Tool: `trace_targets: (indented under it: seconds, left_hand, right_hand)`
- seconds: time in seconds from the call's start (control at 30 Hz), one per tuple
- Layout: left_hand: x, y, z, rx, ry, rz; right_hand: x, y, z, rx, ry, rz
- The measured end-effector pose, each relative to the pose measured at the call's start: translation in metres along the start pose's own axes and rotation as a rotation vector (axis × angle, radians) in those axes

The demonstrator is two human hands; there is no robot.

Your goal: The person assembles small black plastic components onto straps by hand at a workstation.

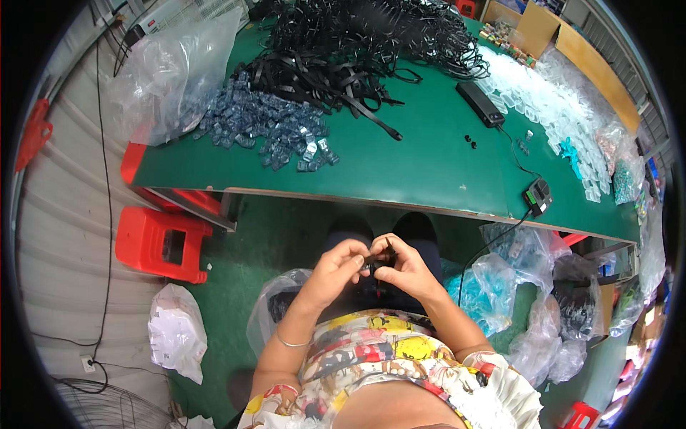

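Above my lap, in front of the table edge, both hands meet at a small black piece [371,264], partly hidden by the fingers. My left hand [336,270] pinches it from the left with thumb and fingers. My right hand [405,269] closes on it from the right, and a thin dark end sticks up between its fingers. Whether it is one part or two joined parts I cannot tell. Nearest on the green table [400,175] lie a heap of clear bluish plastic pieces [264,125] and a tangle of black straps [321,79].
A larger black strap pile [371,32] covers the back. At right are a black box-shaped device [479,104], a corded charger [537,196] and many clear plastic pieces [564,114]. A red stool [136,243] stands at left; plastic bags [493,286] sit under the table's right side.
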State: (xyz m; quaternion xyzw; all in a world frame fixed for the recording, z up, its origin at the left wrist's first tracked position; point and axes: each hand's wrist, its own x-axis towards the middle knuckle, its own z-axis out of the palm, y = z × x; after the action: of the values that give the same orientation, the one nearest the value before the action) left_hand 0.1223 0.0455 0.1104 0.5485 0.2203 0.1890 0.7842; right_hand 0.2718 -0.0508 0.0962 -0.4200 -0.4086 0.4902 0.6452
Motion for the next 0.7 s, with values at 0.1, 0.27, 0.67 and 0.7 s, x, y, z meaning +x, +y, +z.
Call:
trace_targets:
  seconds: [0.1, 0.27, 0.67, 0.7]
  left_hand:
    - [0.001, -0.005, 0.002, -0.182, -0.025, -0.025]
    - [0.002, 0.003, 0.007, -0.490, -0.096, -0.039]
    - [-0.008, -0.002, 0.006, -0.537, -0.105, -0.062]
    - [-0.008, -0.003, 0.006, -0.548, -0.108, -0.074]
  right_hand:
    - [0.002, -0.007, 0.001, -0.283, -0.009, -0.057]
    - [0.010, -0.013, 0.002, -0.362, -0.009, -0.180]
    - [0.007, -0.010, 0.004, -0.425, -0.061, -0.258]
    - [0.007, -0.011, 0.003, -0.424, -0.061, -0.256]
